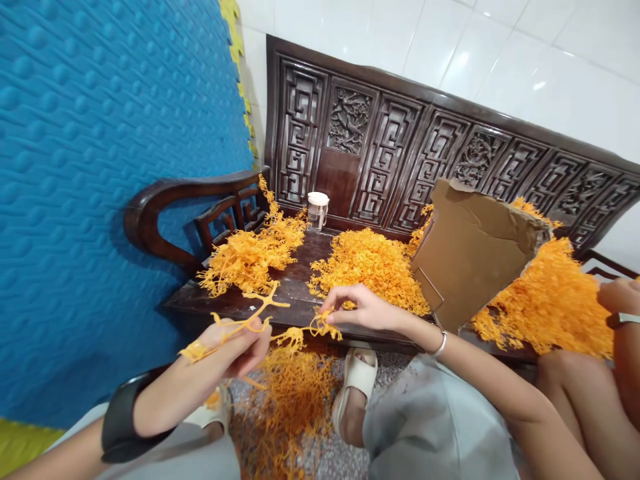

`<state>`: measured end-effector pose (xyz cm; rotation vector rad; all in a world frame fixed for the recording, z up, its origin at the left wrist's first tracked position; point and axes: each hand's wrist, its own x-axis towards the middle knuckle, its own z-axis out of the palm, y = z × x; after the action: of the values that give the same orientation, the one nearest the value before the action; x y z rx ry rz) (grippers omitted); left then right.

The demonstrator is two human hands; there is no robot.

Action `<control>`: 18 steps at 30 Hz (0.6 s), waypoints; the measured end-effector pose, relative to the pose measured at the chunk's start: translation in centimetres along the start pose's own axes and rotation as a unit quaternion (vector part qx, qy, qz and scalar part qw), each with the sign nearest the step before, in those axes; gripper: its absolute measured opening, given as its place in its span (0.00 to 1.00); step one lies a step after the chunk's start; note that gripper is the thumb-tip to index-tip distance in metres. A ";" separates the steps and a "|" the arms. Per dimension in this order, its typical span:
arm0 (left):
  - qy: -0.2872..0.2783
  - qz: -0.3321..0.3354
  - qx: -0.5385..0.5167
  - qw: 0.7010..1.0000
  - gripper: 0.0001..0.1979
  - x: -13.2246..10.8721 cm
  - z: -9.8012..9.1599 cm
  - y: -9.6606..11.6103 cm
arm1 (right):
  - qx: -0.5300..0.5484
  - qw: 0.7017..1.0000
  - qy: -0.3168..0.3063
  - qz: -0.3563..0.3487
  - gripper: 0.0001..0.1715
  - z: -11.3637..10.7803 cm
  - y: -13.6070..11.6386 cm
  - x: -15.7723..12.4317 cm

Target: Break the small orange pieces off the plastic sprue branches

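Observation:
My left hand [235, 350] is closed around an orange plastic branch [255, 313] whose forked stem sticks up past my fingers. My right hand [357, 308] pinches the small orange sprig [320, 325] at the branch's other end. Both hands hover just in front of a dark carved wooden bench [300, 307]. A black band wraps my left wrist and a thin bracelet my right.
Orange sprig piles lie on the bench seat at left [250, 257], middle [370, 263] and right [550, 303], and on the floor [295, 400]. A torn cardboard box [470, 250] leans on the bench; a small clear jar [317, 211] stands behind. Another person's knee and wrist [620, 320] are at right. Blue foam wall left.

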<state>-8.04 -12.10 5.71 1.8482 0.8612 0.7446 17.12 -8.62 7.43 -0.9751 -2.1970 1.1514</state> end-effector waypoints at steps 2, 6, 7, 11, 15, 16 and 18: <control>-0.008 -0.008 -0.030 0.999 0.28 0.0 0.0 0.3 | -0.022 0.999 0.030 -0.008 0.05 -0.1 0.0 -0.1; -0.019 -0.014 -0.012 1.000 0.28 0.2 0.3 0.4 | -0.088 0.990 0.109 0.012 0.04 0.3 0.0 -0.3; -0.021 -0.016 -0.003 1.000 0.28 0.2 0.4 0.4 | -0.106 0.987 0.122 0.020 0.05 0.4 0.0 -0.4; -0.016 -0.013 0.023 1.000 0.27 0.2 1.3 0.4 | -0.134 0.979 0.144 0.052 0.06 1.3 -0.3 -0.6; -0.012 -0.003 0.025 1.000 0.25 -0.1 1.9 1.1 | -0.114 0.979 0.150 0.074 0.06 1.7 -0.2 -0.7; -0.007 -0.001 0.028 1.000 0.25 -0.3 1.8 1.0 | -0.117 0.978 0.157 0.071 0.06 1.5 0.1 -0.7; 0.020 0.003 0.042 0.999 0.24 -1.1 1.0 0.5 | -0.136 0.965 0.212 0.071 0.06 0.3 1.4 -1.1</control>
<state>-7.73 -13.61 5.60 1.9175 0.9251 0.7621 18.18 -9.03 6.00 -1.3702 -1.9839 0.6243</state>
